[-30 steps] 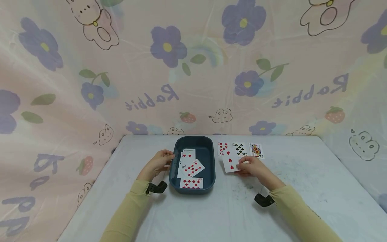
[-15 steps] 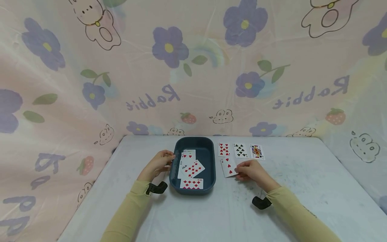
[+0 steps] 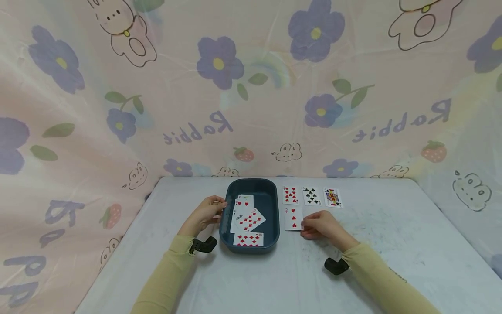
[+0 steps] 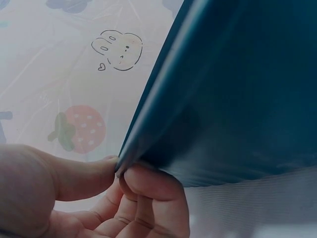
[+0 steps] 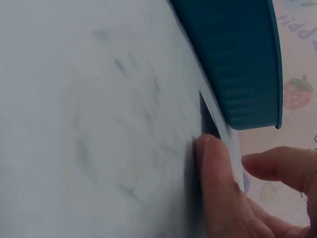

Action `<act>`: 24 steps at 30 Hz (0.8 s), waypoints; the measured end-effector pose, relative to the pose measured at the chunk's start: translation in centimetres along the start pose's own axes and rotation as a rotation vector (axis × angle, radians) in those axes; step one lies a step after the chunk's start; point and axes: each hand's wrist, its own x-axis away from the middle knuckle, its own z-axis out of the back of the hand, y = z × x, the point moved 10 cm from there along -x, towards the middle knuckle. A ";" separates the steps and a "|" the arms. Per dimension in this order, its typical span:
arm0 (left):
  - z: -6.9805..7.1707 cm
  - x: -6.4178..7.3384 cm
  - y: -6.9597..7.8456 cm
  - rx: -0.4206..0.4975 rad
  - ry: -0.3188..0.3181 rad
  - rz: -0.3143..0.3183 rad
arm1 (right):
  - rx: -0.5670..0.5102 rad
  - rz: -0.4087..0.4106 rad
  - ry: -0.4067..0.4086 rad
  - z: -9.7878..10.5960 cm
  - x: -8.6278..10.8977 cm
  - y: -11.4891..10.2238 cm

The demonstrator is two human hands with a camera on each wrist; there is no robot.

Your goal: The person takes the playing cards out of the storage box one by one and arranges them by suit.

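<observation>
In the head view, my left hand [image 3: 204, 215] pinches the left rim of a dark blue tray [image 3: 273, 218]; the left wrist view shows thumb and index finger on that rim [image 4: 166, 74]. Several face-up playing cards lie inside, with a diamonds card [image 3: 251, 221] on top of others. To the right of the tray, my right hand [image 3: 323, 226] holds a three of hearts [image 3: 293, 219] by its right edge, close over the table. From the right wrist, that card [image 5: 214, 111] appears edge-on, a finger below it and the thumb at its upper side.
Behind the held card lie a hearts card [image 3: 290, 195], a clubs card [image 3: 311, 196] and a face card [image 3: 333, 198] in a row. The white table [image 3: 376, 244] meets a patterned curtain [image 3: 255, 100] at the back. Each wrist carries a black camera mount [image 3: 336, 266].
My right hand has moved down and left with the three of hearts, from over the hearts card to just in front of it, and the card has straightened. My left hand has stayed on the rim.
</observation>
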 end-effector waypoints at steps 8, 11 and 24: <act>0.0 0.3 0.0 0.001 0.000 0.001 | 0.077 -0.015 0.015 0.3 0.1 -0.4; 0.0 0.4 0.0 0.002 0.000 0.001 | 0.104 -0.028 0.024 0.5 0.1 -0.5; 0.0 0.1 0.0 -0.002 0.000 0.010 | 0.226 -0.022 0.020 0.7 0.1 -1.3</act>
